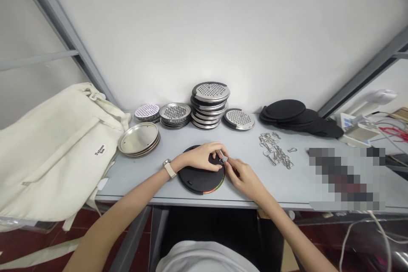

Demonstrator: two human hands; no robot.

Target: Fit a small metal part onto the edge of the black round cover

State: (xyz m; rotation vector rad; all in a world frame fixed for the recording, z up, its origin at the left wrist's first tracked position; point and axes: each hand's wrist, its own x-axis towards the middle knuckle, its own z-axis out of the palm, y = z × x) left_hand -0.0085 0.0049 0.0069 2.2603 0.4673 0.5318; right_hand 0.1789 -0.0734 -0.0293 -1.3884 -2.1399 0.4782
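A black round disc [199,178] lies flat on the table before me, a red-yellow-green strip showing along its near right edge. My left hand [205,157] reaches over the disc from the left, its thumb and curled fingers gripping at the right edge. Close beside it, my right hand [240,174] pinches a small shiny metal clip [222,161] at that same edge. The fingers hide most of the clip, and I cannot tell whether it is hooked to the disc. Loose metal clips [277,153] lie in a pile to the right.
Behind the disc stand a tall stack of round metal graters [211,93], shorter stacks of grater plates [175,112] and one single grater [239,119]. Plain metal discs [138,138] and a cream backpack [63,148] are left. Black discs [285,110] are piled at back right.
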